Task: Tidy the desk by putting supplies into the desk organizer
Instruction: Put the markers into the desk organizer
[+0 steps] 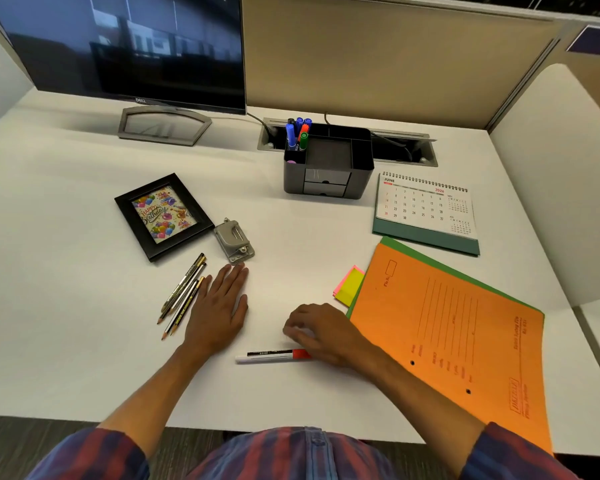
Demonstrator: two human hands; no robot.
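Roughly: four pencils, one marker; left hand flat, right hand's grip unclear.

Matt white desk; dull grey metal hole punch; seemingly matt plastic organizer; orange paper folder.

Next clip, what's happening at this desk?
A person is tidying a white desk. Their left hand lies flat beside a bunch of pencils. Their right hand is curled over the red end of a marker lying near the front edge; whether it grips it is unclear. The organizer at the back already holds several markers. Sticky notes and a hole punch are still out.
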